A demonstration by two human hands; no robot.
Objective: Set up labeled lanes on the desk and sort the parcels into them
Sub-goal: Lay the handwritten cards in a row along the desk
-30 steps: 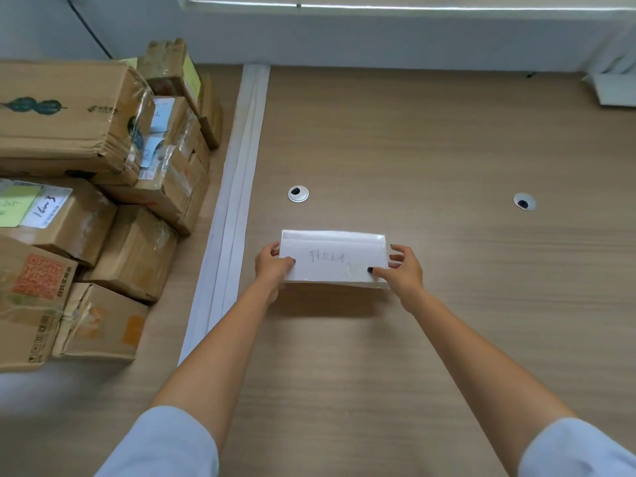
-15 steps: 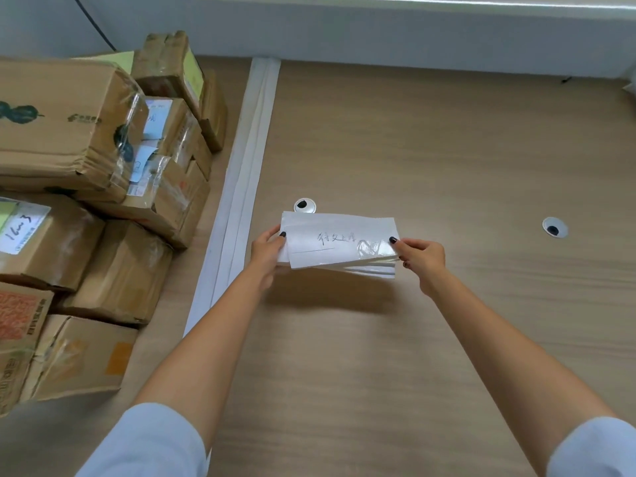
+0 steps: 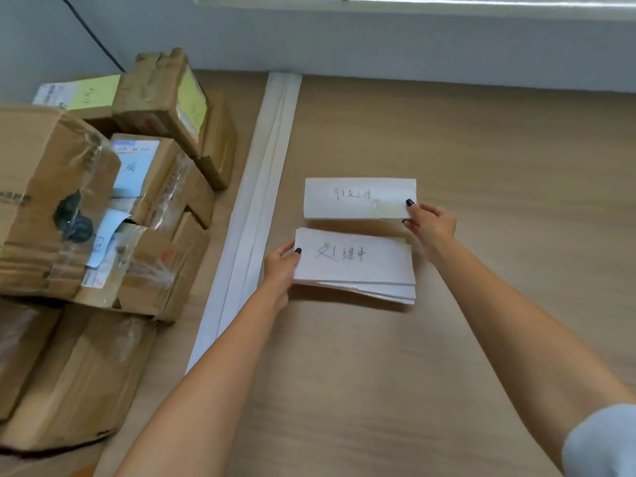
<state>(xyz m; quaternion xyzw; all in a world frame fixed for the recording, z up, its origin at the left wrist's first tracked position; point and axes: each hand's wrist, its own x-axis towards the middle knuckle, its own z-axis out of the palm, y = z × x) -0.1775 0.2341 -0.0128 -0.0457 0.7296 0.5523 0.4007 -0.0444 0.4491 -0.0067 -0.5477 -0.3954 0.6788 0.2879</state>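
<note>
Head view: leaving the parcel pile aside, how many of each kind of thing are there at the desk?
Labels with writing showing: 2 (single label, top of stack)
Hands: 2 (left hand, right hand)
White divider strip: 1
Total: 5

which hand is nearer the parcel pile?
Left. The left hand, gripping the label stack, sits just across the white strip from the parcel pile; the right hand is farther right.
</note>
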